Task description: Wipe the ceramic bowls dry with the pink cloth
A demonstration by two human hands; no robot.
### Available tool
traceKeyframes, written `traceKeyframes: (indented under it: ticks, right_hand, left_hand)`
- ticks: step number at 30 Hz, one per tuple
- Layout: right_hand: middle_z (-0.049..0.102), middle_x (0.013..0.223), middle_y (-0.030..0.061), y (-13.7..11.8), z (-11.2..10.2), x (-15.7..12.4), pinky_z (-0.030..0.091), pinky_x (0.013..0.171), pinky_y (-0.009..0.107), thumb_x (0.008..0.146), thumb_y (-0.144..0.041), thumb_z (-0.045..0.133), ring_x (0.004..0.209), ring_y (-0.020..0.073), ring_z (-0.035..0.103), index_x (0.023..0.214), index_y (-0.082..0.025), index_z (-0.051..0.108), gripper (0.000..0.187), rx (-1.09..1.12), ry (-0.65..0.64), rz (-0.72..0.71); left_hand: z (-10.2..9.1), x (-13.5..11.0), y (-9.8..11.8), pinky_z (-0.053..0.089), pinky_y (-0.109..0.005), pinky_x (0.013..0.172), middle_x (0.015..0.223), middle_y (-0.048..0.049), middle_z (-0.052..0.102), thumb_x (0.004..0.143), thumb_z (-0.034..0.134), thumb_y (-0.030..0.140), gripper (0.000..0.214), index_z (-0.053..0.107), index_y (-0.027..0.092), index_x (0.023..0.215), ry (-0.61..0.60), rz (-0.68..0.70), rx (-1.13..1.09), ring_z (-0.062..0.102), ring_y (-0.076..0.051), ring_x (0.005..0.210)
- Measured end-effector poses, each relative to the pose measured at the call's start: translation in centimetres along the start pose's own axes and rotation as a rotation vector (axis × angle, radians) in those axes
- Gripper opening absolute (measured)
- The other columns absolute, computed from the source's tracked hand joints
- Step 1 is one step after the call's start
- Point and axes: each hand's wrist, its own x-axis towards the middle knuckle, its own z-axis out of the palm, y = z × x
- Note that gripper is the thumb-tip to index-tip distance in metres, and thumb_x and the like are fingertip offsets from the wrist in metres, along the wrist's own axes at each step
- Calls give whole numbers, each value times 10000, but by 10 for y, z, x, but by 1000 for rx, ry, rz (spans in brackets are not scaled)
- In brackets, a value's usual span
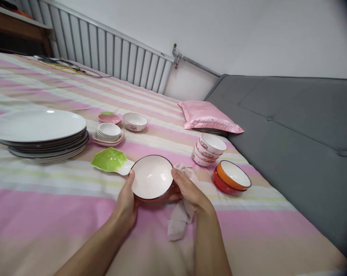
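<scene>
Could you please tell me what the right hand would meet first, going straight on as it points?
The right hand would meet the bowl it holds; beyond, perhaps the green dish, though depth is unclear.

No legible text. Printed motifs on white bowl stack (208, 150), right of center, and single white bowl (135, 123), left of center: unreadable. Small mark (162, 54) on radiator (110, 50), upper center: ditto.

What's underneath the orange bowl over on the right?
A red bowl shows beneath the orange bowl, with striped bedding around it. The red bowl's inside is covered, so I can't tell whether anything lies in there.
</scene>
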Motion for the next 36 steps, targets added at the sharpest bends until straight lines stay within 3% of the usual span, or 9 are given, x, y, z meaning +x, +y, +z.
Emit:
traceKeyframes:
  ticks: [2,7,20,23,29,36]
  right_hand:
    - [686,864,40,-1,-2,-1,511,498,219,863,-585,476,622,126,655,1159,-235,554,465,-5,-21,30]
    - [671,727,20,-3,-3,-3,500,449,190,838,-616,490,555,123,652,1122,-225,541,486,-36,-77,90]
    - [709,939,54,-7,0,-10,513,432,170,754,-486,682,560,122,674,1316,-277,381,671,-81,-197,71]
    - [714,871,41,-4,-1,-7,503,431,177,767,-502,662,563,129,669,1296,-269,416,628,-81,-126,50]
    - [675,649,47,-2,-7,2,441,388,202,829,-628,484,489,144,615,1101,-173,562,536,-25,187,15]
    - [692,715,66,-4,-13,-1,444,387,254,813,-660,470,465,165,597,1143,-176,568,594,-14,229,-67]
  left_hand:
    - [1,0,0,568,-305,820,1211,-88,659,885,524,441,453,566,171,1246,-4,5,6,627,-239,1087]
    - [1,0,0,572,-314,800,1142,-94,693,887,515,448,454,572,168,1239,-13,15,32,651,-242,1040]
    - [2,0,1,553,-332,800,1106,-86,703,884,498,449,432,600,177,1205,-72,44,46,662,-243,987]
    - [2,-3,2,541,-347,799,1112,-96,697,876,484,498,487,584,174,1226,-177,57,77,654,-256,993]
    - [-3,-3,-3,488,-360,848,1137,-94,680,826,531,574,623,460,230,1340,-488,90,302,667,-240,920]
    - [-9,1,-6,478,-386,876,1143,-102,671,838,541,543,601,412,259,1351,-584,96,409,662,-247,936]
